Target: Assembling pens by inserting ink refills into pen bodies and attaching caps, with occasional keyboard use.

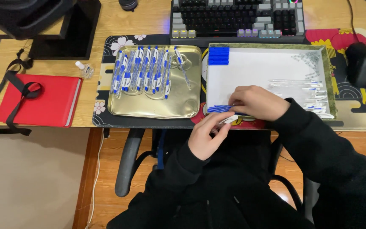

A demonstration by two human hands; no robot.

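At the near edge of the wooden table (149,19), the person's left hand (206,138) pinches a small white pen part (229,120) between thumb and forefinger, its long axis lying roughly left to right and tilted slightly up toward the right; which end leads cannot be made out. The right hand (257,101) lies curled, knuckles up, over the near left corner of a shallow white-floored box (259,63) with a patterned green rim, its fingers closed on a thin bundle of blue refills (219,108) that point leftward out of the grip, nearly level. In the box's far left corner a flat block of more blue refills (218,55) lies with the sticks running left to right. Along the right wall lie clear barrels and white-and-blue caps (316,99), and small metal springs (308,59) show faintly in the far right corner, too small to count. To the left, a shiny gold metal tray (157,108) holds a row of assembled white-and-blue pens (145,70), their long axes running mainly away from the viewer. Farther left lies a red notebook (43,99) crossed by a black strap. A keyboard (238,17) is cut off by the top edge; a black mouse (363,63) sits at far right. Black sleeves hide both wrists.
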